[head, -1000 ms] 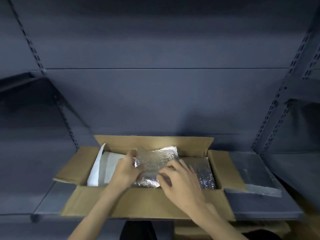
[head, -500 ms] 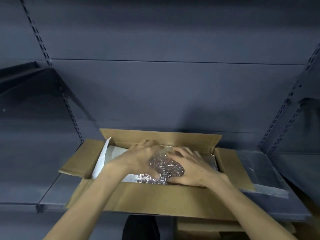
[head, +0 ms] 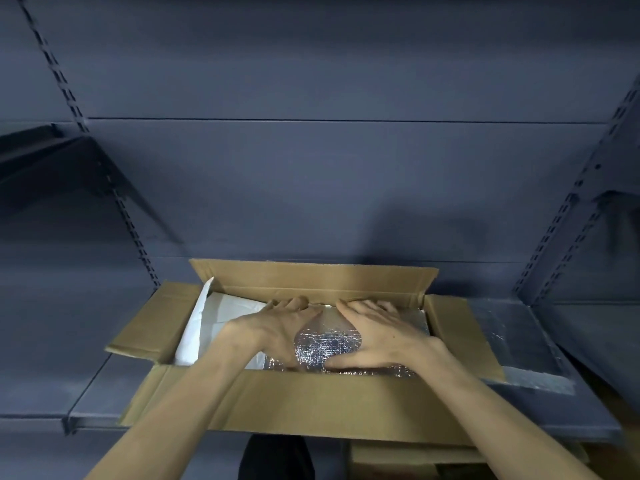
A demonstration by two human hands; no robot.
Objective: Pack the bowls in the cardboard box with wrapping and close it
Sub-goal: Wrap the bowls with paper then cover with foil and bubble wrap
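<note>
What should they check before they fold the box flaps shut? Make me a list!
1. Silver wrapping lies inside the cardboard box: ok.
2. Both hands flat on the wrapping, left hand and right hand: ok.
3. Bowls fully covered: cannot tell, no bowl shows under the wrapping.
4. White sheet tucked in: not ok, its edge stands up along the left wall above the rim.
5. All four flaps open and free to fold: ok, though the hands must leave the box first.
6. Spare silver sheet on the shelf, right of the box, and partly under the right flap: cannot tell if it is needed.
</note>
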